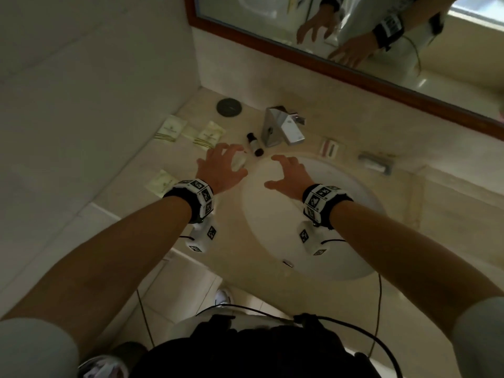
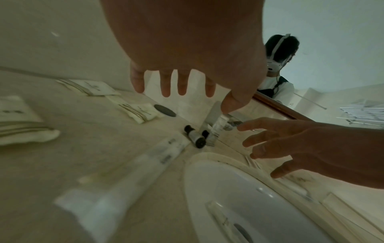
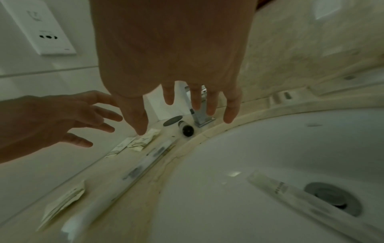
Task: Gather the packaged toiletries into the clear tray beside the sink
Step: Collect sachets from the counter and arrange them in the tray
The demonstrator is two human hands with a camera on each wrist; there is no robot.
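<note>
Both your hands, left (image 1: 218,166) and right (image 1: 289,173), hover spread wide, holding nothing. Three cream sachets (image 1: 170,129) and one dark bottle (image 1: 253,144) lie on the desk (image 1: 131,192) left of the sink (image 1: 354,214); the clear tray (image 1: 375,162) sits right. Labels unreadable.

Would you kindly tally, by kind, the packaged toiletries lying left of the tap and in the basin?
Cream square paper sachets: 3 plainly visible
Long white wrapped tubes, one on the counter and one in the basin: 2
Small dark-capped bottle: 1
Total: 6
</note>
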